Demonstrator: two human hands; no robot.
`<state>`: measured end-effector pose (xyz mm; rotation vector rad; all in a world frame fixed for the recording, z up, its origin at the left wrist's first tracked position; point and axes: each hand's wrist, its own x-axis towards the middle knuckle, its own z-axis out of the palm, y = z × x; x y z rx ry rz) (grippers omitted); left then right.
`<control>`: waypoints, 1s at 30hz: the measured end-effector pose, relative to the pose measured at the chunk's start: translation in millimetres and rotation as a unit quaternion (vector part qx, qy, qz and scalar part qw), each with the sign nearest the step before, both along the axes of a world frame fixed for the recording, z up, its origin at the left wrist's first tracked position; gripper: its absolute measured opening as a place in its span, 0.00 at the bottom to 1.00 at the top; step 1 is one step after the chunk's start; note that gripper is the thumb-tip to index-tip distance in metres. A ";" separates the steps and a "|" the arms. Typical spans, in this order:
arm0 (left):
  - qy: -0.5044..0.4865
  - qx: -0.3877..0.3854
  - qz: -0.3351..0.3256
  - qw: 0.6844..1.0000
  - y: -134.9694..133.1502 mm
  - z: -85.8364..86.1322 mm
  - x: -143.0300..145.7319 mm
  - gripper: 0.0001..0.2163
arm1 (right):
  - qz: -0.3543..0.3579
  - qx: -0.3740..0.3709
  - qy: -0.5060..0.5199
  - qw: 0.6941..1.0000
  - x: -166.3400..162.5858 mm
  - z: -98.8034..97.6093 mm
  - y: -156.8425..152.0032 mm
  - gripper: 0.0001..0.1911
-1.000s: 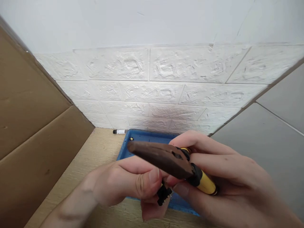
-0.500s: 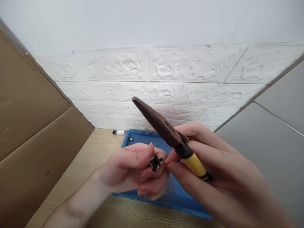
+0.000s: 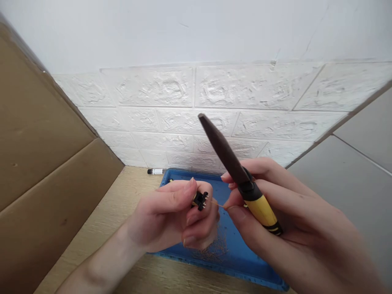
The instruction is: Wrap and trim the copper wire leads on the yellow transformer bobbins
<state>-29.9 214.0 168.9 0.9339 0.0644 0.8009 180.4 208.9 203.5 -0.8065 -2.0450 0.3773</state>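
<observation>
Between the thumb and curled fingers of my left hand (image 3: 180, 212) is a small transformer (image 3: 200, 200), a black plastic bobbin with a bit of yellow and a row of metal pins facing right. A thin copper wire (image 3: 218, 204) stretches from the pin side to my right hand (image 3: 275, 212), whose thumb and index fingertip pinch its end. That same hand also holds long-nose pliers (image 3: 226, 155) with yellow-and-black handles, their dark jaws pointing up and left, away from the wire. The jaws look closed, with nothing visible between them.
Below my hands lies a blue tray (image 3: 245, 261) on a wooden table (image 3: 122, 204), with a heap of cut copper wire bits (image 3: 214, 249) in it. A small vial (image 3: 155, 171) with a black cap lies by its far left corner. Cardboard (image 3: 49, 155) stands left; a white brick-pattern wall (image 3: 214, 90) is behind.
My right hand has moved right, away from the transformer, so a longer stretch of wire shows between the hands. The pliers have swung to a steeper angle.
</observation>
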 end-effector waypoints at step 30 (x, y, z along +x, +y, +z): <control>0.150 0.002 0.090 0.984 -3.7 -2.9 -2.9 0.30 | -0.047 0.027 -0.002 0.999 -2.3 -9.6 -7.6 0.10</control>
